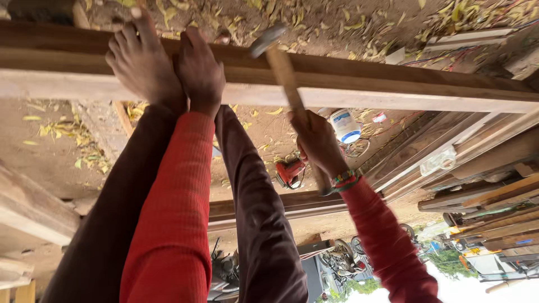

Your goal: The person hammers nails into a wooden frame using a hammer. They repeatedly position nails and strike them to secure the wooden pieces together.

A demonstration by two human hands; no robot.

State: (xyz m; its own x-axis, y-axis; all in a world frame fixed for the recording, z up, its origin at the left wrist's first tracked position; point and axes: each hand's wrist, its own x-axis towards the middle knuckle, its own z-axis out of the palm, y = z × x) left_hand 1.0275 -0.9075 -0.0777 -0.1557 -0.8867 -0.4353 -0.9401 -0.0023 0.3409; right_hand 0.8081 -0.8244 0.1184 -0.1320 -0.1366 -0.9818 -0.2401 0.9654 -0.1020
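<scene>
Bare earth strewn with yellow leaves point(359, 22) forms the background, seen inverted. Foot point(143, 59) rests on the long wooden beam point(393, 87), toes spread, at far left. Just beside it, left hand point(200, 70) presses flat on the same beam, fingers together, red sleeve below. Right of that, right hand point(317, 143) is closed around the wooden handle of a hammer point(283, 70); the metal head sits at the beam's upper edge. Farther right: red power tool point(289, 171) and white container point(344, 125) on the ground, stacked planks point(494, 202) at the edge.
</scene>
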